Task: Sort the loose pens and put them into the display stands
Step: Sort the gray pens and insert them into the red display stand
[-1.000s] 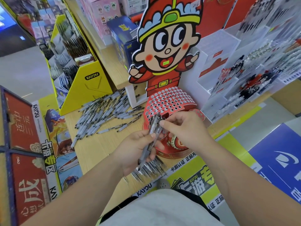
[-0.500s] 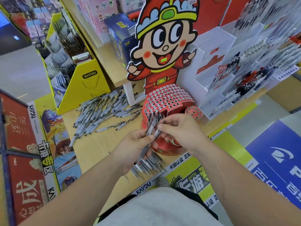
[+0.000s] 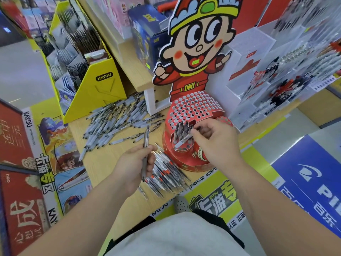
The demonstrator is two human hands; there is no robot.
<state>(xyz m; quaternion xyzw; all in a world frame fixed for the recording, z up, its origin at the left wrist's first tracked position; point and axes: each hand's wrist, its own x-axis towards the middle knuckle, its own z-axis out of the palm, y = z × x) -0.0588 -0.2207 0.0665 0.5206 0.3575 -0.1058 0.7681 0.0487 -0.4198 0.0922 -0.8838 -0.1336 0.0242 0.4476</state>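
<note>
A red display stand (image 3: 193, 108) with many round holes sits on the wooden table under a cartoon-boy cutout; a few dark pens (image 3: 181, 129) stand in its lower holes. My right hand (image 3: 215, 141) pinches a grey pen (image 3: 183, 140), held slanted over the stand's front holes. My left hand (image 3: 135, 166) grips another pen (image 3: 145, 146) upright, to the left of the stand. A row of clear pens (image 3: 166, 174) lies under my left hand. A big heap of loose grey pens (image 3: 114, 124) covers the table further back on the left.
A yellow KAYOU card rack (image 3: 96, 85) stands at the back left. A wooden shelf (image 3: 132, 61) with boxes rises behind the heap. Clear acrylic pen displays (image 3: 276, 80) fill the right side. The table's front edge (image 3: 201, 189) carries a yellow banner; blue signage lies lower right.
My hands were together over one pen in front of the stand. They have parted: the right hand carried a pen to the stand's holes, the left moved left holding another pen.
</note>
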